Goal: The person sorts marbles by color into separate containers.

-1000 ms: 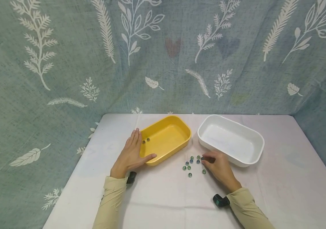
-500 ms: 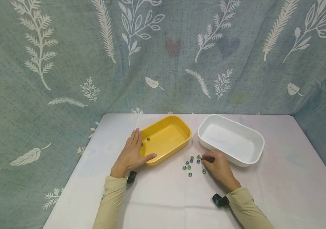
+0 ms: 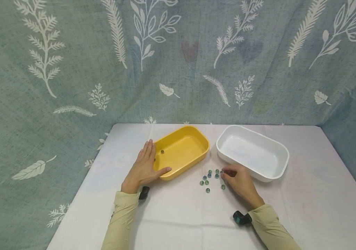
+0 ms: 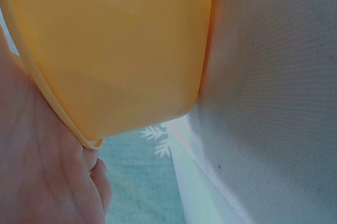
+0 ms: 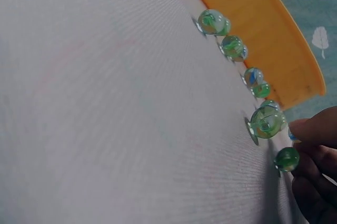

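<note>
On the white-covered table (image 3: 171, 222), the left hand (image 3: 142, 170), thumb spread from straight fingers, rested against the yellow tray (image 3: 182, 149); the right hand (image 3: 241, 182) pinched a marble (image 3: 222, 172).

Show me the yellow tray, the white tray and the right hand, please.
Yellow tray (image 3: 181, 148), head view: bare middle of its floor.
White tray (image 3: 250, 152), head view: bare middle of its floor.
Right hand (image 3: 241, 180), head view: back of the hand.

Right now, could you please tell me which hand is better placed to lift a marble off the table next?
Probably the right hand: it seems to pinch one marble, with other marbles close by, while the left hand rests on the yellow tray, farther from them.
</note>
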A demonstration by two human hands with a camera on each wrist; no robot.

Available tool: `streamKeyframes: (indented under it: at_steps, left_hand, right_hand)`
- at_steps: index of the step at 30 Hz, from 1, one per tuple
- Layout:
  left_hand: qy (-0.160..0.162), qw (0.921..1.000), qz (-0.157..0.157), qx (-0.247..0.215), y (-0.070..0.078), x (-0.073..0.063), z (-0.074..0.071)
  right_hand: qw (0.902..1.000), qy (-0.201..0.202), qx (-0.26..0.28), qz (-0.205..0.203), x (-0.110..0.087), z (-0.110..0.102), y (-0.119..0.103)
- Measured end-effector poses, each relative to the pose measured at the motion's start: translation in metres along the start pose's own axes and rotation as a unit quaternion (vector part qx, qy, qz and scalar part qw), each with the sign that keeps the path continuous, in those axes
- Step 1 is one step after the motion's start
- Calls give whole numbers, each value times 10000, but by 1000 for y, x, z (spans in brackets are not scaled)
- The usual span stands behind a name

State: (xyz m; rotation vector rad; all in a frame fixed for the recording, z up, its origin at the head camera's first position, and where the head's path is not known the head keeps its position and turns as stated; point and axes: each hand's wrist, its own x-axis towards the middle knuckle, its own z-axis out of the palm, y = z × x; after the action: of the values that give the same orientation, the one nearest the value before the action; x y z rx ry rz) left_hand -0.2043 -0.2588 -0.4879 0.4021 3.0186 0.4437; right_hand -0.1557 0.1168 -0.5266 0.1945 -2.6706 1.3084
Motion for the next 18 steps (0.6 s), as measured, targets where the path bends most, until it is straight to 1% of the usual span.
streamKeyframes:
  at_steps: [7, 14, 18]
  left_hand:
    - [-11, 10000, 11, 43, 0, 0, 0]
    - [65, 9999, 92, 16, 0, 1, -1]
    - [26, 10000, 76, 11, 0, -1, -1]
  right_hand:
    - [9999, -7, 109, 63, 0, -3, -3]
    - [9999, 33, 160, -38, 0, -10, -9]
    - [9993, -30, 365, -93, 1, -12, -12]
